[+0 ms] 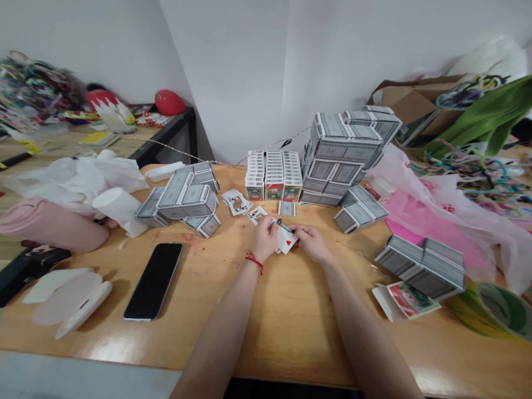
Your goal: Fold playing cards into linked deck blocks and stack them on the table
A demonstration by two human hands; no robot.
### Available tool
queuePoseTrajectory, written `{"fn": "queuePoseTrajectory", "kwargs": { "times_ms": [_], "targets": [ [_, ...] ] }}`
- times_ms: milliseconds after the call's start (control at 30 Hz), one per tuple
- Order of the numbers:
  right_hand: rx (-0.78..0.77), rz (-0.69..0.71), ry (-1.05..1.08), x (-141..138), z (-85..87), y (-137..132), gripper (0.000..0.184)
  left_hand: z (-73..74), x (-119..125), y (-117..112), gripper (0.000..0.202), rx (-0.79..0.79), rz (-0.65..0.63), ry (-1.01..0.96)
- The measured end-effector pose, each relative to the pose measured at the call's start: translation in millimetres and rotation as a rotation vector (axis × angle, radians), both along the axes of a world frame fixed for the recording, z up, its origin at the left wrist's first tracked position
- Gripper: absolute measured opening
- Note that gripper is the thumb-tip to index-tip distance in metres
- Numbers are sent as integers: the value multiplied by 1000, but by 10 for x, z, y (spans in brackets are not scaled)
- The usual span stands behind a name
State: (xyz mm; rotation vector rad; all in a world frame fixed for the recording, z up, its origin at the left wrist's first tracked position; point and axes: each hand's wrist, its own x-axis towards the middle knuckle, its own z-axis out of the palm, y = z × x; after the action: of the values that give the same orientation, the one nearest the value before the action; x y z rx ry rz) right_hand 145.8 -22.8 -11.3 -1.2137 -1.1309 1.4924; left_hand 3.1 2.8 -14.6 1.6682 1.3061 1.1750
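Both my hands meet over the middle of the wooden table. My left hand, with a red cord at the wrist, is closed round a small stack of playing cards whose top card shows a red heart. My right hand pinches the same stack from the right side. Just beyond my fingers lie loose face-up cards and a single grey-backed deck.
Grey card-deck packs are heaped at left, stacked high at back right and lie at right. Rows of boxed decks stand at the back. A black phone lies at left, an opened card box at right, pink plastic bags beyond.
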Motion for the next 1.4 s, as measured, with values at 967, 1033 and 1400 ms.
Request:
{"fn": "queuePoseTrajectory", "kwargs": {
  "times_ms": [967, 1033, 1400],
  "targets": [
    [171, -155, -180, -64, -19, -24, 25, -13, -18, -12, 14, 156, 68, 99],
    [169, -112, -151, -66, -6, -15, 23, -32, -14, 1, 15, 150, 104, 89],
    [171, -131, -55, -40, -18, -7, 20, -81, -25, 23, 13, 37, 174, -45]
  ]
}}
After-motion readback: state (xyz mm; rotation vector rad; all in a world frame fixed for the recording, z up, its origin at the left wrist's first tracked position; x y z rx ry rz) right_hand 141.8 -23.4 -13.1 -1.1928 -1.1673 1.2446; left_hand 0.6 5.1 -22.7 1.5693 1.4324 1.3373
